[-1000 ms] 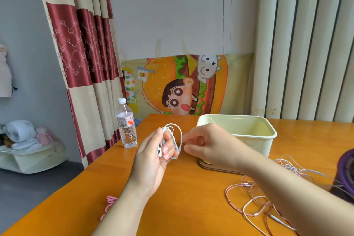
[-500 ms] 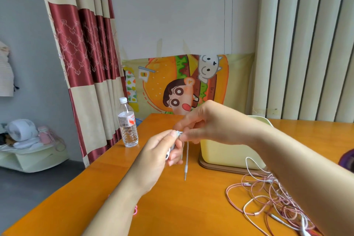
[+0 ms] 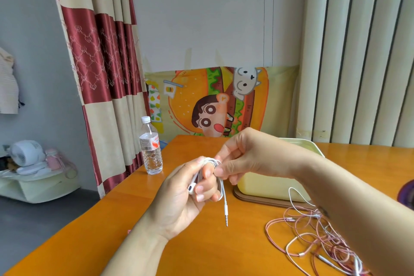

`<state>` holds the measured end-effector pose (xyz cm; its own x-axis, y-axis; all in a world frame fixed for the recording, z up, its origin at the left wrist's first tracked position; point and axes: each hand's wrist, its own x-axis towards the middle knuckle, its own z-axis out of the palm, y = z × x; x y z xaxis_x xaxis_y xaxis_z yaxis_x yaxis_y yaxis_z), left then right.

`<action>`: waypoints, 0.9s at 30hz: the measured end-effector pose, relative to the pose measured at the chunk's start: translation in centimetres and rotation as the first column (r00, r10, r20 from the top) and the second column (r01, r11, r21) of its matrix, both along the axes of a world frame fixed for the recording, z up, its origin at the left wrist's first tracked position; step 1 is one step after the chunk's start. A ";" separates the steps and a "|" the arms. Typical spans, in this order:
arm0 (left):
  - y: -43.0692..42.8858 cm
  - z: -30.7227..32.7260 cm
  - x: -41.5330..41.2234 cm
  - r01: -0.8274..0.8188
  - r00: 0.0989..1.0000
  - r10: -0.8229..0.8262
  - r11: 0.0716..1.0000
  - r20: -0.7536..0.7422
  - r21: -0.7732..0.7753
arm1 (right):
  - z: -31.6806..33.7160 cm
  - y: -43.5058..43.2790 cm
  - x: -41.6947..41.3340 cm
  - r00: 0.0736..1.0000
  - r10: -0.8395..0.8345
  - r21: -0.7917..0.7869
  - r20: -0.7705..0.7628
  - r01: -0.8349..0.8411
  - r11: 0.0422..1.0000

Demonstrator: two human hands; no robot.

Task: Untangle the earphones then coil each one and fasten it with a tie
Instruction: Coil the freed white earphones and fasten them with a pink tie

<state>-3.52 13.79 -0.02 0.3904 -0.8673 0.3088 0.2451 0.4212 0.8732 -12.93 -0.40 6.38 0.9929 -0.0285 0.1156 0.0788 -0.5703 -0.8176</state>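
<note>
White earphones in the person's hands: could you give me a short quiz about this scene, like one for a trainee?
1. True or false: the white earphones lie loose on the table.
2. What dangles below the left hand? A) a jack plug B) a tie C) a bottle cap
3. Fill in: the pink earphones lie tangled beside the cream ___.
Key: 1 false: the left hand holds them coiled while the right hand pinches the cable. 2 A. 3 box.

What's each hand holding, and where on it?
Left hand grips the white earphones by the coil; right hand pinches the cord at its top.
</note>
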 end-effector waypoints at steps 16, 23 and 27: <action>-2.2 -1.4 -0.9 -0.521 0.739 0.494 0.850 0.458 -0.077 | -0.1 -0.5 0.1 0.965 -0.184 -0.357 0.188 0.242 0.902; -2.7 -1.3 -1.0 -0.543 0.698 0.519 0.833 0.493 -0.110 | 0.6 -0.8 0.4 0.954 -0.224 -0.341 0.200 0.282 0.897; -2.6 -0.5 -0.3 -0.432 0.860 0.431 0.900 0.272 -0.060 | 0.6 -1.3 0.4 0.964 -0.232 -0.259 0.129 0.258 0.931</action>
